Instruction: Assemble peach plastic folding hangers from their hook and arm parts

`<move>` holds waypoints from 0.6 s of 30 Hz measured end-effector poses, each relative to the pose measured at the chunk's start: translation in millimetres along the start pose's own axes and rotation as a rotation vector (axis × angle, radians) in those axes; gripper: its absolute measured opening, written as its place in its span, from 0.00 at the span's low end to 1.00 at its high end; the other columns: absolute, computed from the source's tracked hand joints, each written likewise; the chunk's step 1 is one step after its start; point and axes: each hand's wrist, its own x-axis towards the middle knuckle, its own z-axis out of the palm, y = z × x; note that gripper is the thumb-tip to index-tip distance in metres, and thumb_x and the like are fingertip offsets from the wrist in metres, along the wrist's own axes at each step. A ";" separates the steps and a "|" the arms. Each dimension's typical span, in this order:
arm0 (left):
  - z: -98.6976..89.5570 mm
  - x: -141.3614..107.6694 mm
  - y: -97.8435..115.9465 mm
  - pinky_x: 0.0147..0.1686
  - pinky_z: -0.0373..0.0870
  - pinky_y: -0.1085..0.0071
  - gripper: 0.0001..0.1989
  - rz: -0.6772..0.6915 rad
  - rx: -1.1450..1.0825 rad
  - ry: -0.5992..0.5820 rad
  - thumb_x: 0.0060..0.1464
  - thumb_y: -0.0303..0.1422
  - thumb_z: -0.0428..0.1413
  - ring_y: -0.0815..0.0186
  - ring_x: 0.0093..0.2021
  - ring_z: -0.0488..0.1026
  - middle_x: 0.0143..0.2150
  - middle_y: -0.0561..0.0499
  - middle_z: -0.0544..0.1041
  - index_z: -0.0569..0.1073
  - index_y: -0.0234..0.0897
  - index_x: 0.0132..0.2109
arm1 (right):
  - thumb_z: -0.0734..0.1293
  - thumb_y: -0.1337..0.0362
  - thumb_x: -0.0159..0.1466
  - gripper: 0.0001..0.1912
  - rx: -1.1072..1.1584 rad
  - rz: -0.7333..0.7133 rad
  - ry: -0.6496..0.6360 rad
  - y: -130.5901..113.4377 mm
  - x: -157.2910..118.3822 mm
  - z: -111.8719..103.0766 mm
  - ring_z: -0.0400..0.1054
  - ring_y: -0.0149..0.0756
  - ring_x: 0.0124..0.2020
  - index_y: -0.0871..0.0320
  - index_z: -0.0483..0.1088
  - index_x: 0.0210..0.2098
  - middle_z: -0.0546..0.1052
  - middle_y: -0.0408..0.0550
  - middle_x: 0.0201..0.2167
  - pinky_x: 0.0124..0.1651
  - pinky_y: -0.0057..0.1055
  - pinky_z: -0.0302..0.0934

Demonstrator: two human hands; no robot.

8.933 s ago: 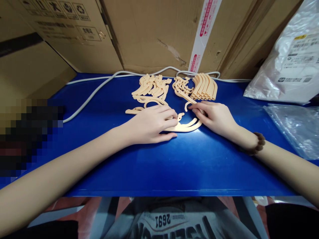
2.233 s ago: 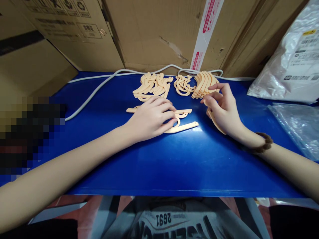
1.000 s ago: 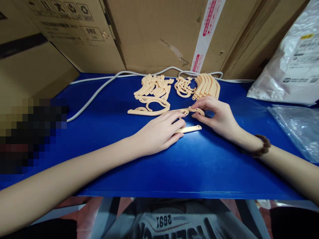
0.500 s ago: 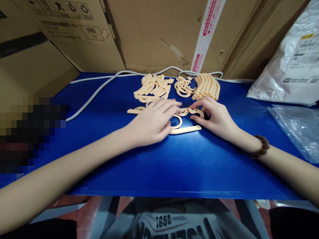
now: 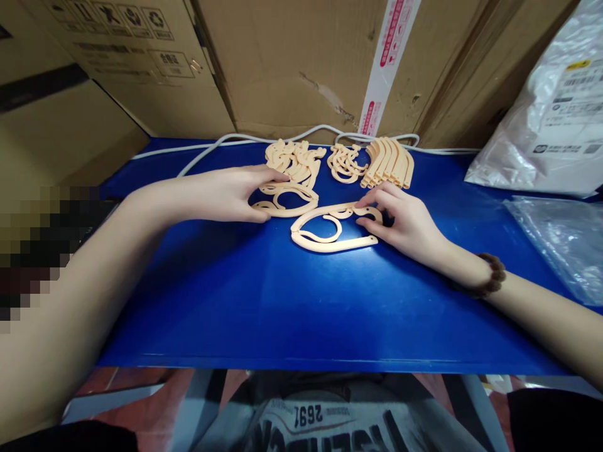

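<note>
Cream plastic parts lie on the blue table (image 5: 282, 301). My left hand (image 5: 226, 194) is at the left end of a joined curved piece (image 5: 294, 211), thumb and fingers apart around its end. Nearer the middle lies a second joined curved piece (image 5: 325, 247) with a hook-shaped part (image 5: 337, 232) inside its bend. My right hand (image 5: 405, 216) has thumb and forefinger on a small curved part (image 5: 373, 212) at the right end of that piece. Behind are a heap of curved parts (image 5: 294, 160), a small pile of hooks (image 5: 346, 164) and a row of curved arms (image 5: 389, 163).
Cardboard boxes (image 5: 301, 63) stand along the back and left, with a white cable (image 5: 320, 127) in front of them. A white plastic parcel (image 5: 541, 119) and a clear bag (image 5: 560, 238) lie at the right.
My left hand has moved left, off the middle piece, to the left end of the other joined piece. My right hand has stayed nearly where it was.
</note>
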 end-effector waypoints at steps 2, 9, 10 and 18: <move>0.9 0.4 -2.6 0.62 0.64 0.55 0.36 -0.005 0.009 0.024 0.50 0.41 0.57 0.50 0.63 0.66 0.66 0.44 0.66 0.63 0.38 0.66 | 0.68 0.64 0.63 0.08 -0.006 0.013 0.006 -0.5 0.2 -0.2 0.68 0.35 0.35 0.55 0.71 0.42 0.74 0.47 0.40 0.36 0.32 0.61; -5.9 -7.5 -14.1 0.55 0.70 0.52 0.24 0.027 0.127 0.006 0.57 0.37 0.56 0.52 0.54 0.71 0.58 0.45 0.72 0.70 0.35 0.59 | 0.70 0.61 0.62 0.08 0.037 0.131 0.075 -4.0 1.7 -1.4 0.63 0.29 0.23 0.57 0.71 0.39 0.76 0.43 0.30 0.29 0.30 0.55; -6.3 -8.1 -16.4 0.56 0.70 0.51 0.23 0.041 0.122 0.019 0.58 0.38 0.56 0.52 0.54 0.71 0.57 0.45 0.72 0.70 0.35 0.59 | 0.70 0.60 0.62 0.09 0.049 0.146 0.071 -4.5 1.8 -1.6 0.62 0.29 0.23 0.57 0.71 0.39 0.76 0.43 0.30 0.29 0.30 0.55; -6.5 -12.4 -15.6 0.56 0.70 0.53 0.23 0.058 0.161 0.036 0.58 0.33 0.52 0.53 0.54 0.72 0.58 0.43 0.71 0.70 0.32 0.59 | 0.70 0.57 0.63 0.13 0.072 0.158 0.066 -4.5 1.1 -0.4 0.61 0.26 0.21 0.59 0.70 0.41 0.74 0.43 0.31 0.27 0.28 0.56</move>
